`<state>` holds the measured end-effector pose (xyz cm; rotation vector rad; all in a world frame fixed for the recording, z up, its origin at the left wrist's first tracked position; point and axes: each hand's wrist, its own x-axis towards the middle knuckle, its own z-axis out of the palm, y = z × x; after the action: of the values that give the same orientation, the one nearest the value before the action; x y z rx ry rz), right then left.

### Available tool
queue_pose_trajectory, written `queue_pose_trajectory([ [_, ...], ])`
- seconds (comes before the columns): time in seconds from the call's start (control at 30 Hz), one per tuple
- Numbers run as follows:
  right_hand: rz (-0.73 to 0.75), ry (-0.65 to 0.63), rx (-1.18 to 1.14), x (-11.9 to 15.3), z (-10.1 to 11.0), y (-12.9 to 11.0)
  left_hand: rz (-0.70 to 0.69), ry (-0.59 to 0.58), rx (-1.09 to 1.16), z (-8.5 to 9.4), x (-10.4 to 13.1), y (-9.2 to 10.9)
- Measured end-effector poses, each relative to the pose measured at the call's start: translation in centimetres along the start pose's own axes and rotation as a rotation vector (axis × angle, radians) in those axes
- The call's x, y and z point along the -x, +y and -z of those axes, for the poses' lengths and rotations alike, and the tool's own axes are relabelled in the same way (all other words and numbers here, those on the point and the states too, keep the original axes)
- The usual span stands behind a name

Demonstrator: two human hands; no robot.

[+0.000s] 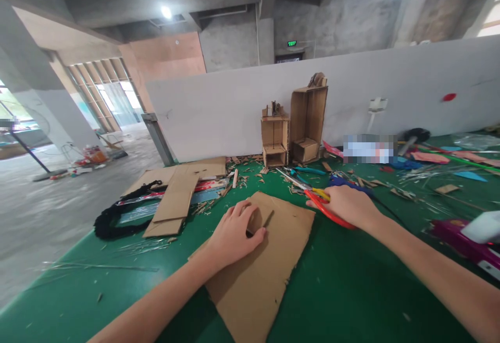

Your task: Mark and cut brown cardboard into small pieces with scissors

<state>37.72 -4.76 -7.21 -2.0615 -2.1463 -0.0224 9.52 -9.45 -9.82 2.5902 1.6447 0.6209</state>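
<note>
The cardboard sheet lies at the lower centre of the frame on the green counter, your left hand curled over it, its grip impossible to tell. Right of centre, your right hand holds red-handled scissors; you seem to be steadying the sheet, and any cut calls for clear fingers.

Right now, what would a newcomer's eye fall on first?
The red-handled scissors in the right hand, vivid against the green table. Next, the cardboard sheet under the left hand, centre foreground. Beyond, a tall cardboard box and a shorter one stand before the white partition.
</note>
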Motion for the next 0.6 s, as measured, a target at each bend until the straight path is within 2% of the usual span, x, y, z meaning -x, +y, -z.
queue_pose_trajectory([
  [0.2, -0.046, -0.053, -0.041, -1.6, -1.1, 1.4, 0.017, 0.037, -0.035, -0.9, -2.9, 0.2],
  [0.33, 0.05, -0.045, -0.041, -2.0, -1.0, 3.0, -0.065, 0.113, -0.056, 0.6, -3.6, 0.1],
  [0.4, 0.084, -0.047, -0.03, -2.0, -0.8, 3.7, -0.111, 0.093, -0.025, 2.0, -2.6, 0.5],
  [0.47, 0.095, -0.047, 0.002, -2.0, -0.6, 4.5, -0.086, 0.037, 0.035, 3.0, -0.5, 1.5],
  [0.53, 0.1, -0.056, 0.047, -1.8, -0.4, 5.1, -0.08, -0.045, 0.078, 3.4, 2.1, 2.9],
  [0.6, 0.089, -0.061, 0.077, -1.5, 0.1, 5.2, -0.132, -0.169, 0.074, 3.1, 4.6, 4.1],
])
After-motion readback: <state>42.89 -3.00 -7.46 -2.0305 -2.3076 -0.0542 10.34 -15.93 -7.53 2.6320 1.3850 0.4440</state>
